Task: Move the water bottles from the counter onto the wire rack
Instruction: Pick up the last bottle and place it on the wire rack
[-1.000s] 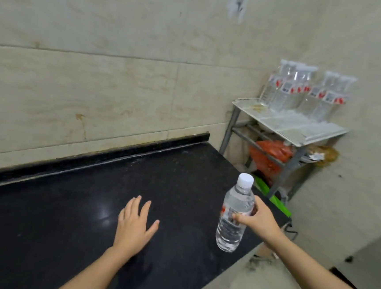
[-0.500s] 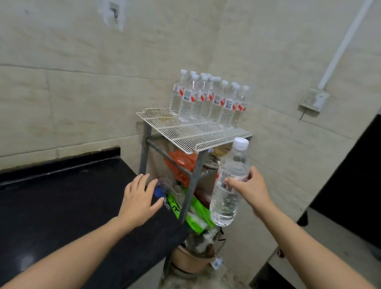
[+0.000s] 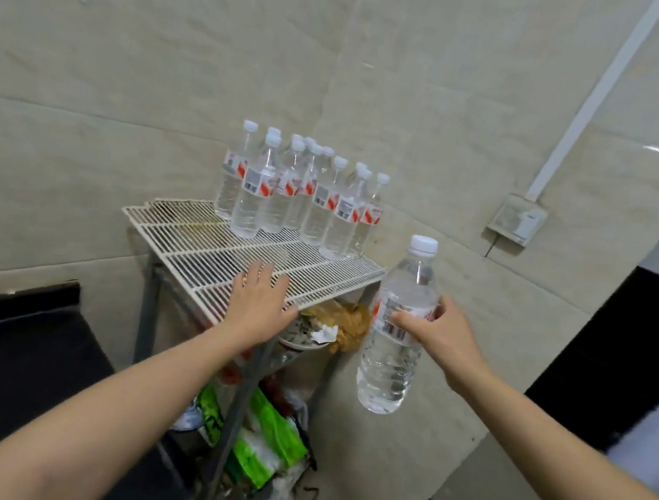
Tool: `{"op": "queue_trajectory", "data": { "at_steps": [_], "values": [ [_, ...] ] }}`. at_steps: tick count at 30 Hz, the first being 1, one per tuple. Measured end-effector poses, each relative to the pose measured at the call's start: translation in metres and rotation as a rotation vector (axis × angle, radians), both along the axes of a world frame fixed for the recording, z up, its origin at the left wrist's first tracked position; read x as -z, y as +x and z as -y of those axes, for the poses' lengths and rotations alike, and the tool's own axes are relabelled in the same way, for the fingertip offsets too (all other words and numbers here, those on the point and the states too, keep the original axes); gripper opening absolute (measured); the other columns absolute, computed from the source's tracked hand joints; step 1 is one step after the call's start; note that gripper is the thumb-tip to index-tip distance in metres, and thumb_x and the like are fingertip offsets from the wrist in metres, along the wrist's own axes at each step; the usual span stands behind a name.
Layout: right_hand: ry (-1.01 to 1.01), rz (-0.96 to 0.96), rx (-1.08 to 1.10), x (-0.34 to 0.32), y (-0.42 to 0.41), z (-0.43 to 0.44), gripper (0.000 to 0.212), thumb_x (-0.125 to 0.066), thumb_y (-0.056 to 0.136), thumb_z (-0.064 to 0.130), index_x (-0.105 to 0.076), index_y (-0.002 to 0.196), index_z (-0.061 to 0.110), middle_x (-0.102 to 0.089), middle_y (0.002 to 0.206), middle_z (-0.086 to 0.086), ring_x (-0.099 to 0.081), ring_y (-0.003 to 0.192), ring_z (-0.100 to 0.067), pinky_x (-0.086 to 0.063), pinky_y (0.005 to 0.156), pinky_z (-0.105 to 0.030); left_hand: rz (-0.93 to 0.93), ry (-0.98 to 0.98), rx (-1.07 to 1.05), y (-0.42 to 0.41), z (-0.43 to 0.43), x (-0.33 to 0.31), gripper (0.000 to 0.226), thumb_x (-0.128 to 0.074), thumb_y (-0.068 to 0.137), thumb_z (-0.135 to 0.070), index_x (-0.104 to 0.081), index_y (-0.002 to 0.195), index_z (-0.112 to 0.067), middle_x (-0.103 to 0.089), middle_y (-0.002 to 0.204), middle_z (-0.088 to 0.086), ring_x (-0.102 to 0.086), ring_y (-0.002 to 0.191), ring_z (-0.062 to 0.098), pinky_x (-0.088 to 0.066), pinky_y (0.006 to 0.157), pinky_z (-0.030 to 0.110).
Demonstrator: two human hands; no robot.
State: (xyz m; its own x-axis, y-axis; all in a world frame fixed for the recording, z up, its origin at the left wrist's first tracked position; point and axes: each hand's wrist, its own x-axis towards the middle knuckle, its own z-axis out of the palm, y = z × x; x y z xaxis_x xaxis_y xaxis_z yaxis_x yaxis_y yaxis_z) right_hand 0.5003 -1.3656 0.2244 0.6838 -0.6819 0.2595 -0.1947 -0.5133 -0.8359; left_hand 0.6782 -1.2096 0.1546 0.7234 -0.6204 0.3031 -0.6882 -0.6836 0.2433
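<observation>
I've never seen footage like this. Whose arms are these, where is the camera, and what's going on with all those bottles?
No machine here: a person wears one wide-angle camera on the head, looking down at their own arms. The right hand holds a clear water bottle upright in the air, beside the white wire rack, not yet set down. The left hand is open and spread over the rack's front edge. At the back of the rack stands a cluster of matching bottles with white caps. The black counter is at lower left. Bags and clutter sit on the lower shelves.

White wire rack (image 3: 208,255), clustered water bottles (image 3: 300,195) upright
</observation>
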Motion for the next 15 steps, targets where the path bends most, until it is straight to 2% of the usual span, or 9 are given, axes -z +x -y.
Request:
{"op": "queue_trajectory", "data": {
  "at_steps": [3, 8, 10, 12, 15],
  "values": [
    [-0.052, 0.039, 0.002, -0.005, 0.040, 0.022, 0.062, -0.078, 0.052, 0.035, -0.056, 0.106, 0.015, -0.066, 0.104, -0.005, -0.064, 0.093, -0.022, -0.053, 0.087, -0.048, -0.043, 0.125, -0.004, 0.020, 0.040, 0.006, 0.059, -0.037, 0.089, -0.049, -0.033, 0.135, -0.013, -0.019, 0.152, 0.015, -0.009, 0.141, 0.036, -0.016, 0.111, 0.052],
    [-0.120, 0.134, 0.003, -0.005, 0.112, 0.039, 0.047, -0.079, 0.060, 0.024, -0.050, 0.097, 0.021, -0.061, 0.093, 0.004, -0.060, 0.089, -0.019, -0.052, 0.083, -0.042, 0.021, 0.226, -0.092, 0.025, 0.050, 0.017, 0.075, -0.026, 0.088, -0.061, -0.022, 0.141, -0.009, -0.016, 0.153, 0.020, -0.004, 0.142, 0.038, -0.013, 0.111, 0.053],
    [-0.138, 0.171, 0.004, -0.007, 0.138, 0.041, 0.042, -0.078, 0.063, 0.024, -0.049, 0.093, 0.018, -0.058, 0.085, 0.004, -0.059, 0.086, -0.021, -0.050, 0.078, -0.041, -0.017, 0.259, -0.098, 0.024, 0.051, 0.016, 0.077, -0.026, 0.088, -0.062, -0.020, 0.142, -0.009, -0.012, 0.153, 0.021, -0.002, 0.142, 0.039, -0.012, 0.112, 0.054],
    [-0.137, 0.215, -0.011, -0.013, 0.163, 0.048, 0.039, -0.077, 0.065, 0.023, -0.048, 0.089, 0.017, -0.053, 0.075, 0.011, -0.055, 0.077, -0.017, -0.046, 0.071, -0.035, -0.019, 0.284, -0.095, 0.025, 0.051, 0.014, 0.076, -0.028, 0.087, -0.062, -0.021, 0.142, -0.010, -0.011, 0.154, 0.019, 0.000, 0.142, 0.040, -0.012, 0.112, 0.054],
    [-0.144, 0.260, -0.054, -0.023, 0.196, 0.060, 0.039, -0.077, 0.065, 0.026, -0.052, 0.093, 0.014, -0.053, 0.076, 0.010, -0.053, 0.077, -0.014, -0.043, 0.070, -0.029, -0.016, 0.326, -0.089, 0.027, 0.052, 0.016, 0.075, -0.030, 0.086, -0.062, -0.019, 0.143, -0.015, -0.008, 0.155, 0.016, 0.003, 0.142, 0.039, -0.012, 0.112, 0.055]
  ]
}}
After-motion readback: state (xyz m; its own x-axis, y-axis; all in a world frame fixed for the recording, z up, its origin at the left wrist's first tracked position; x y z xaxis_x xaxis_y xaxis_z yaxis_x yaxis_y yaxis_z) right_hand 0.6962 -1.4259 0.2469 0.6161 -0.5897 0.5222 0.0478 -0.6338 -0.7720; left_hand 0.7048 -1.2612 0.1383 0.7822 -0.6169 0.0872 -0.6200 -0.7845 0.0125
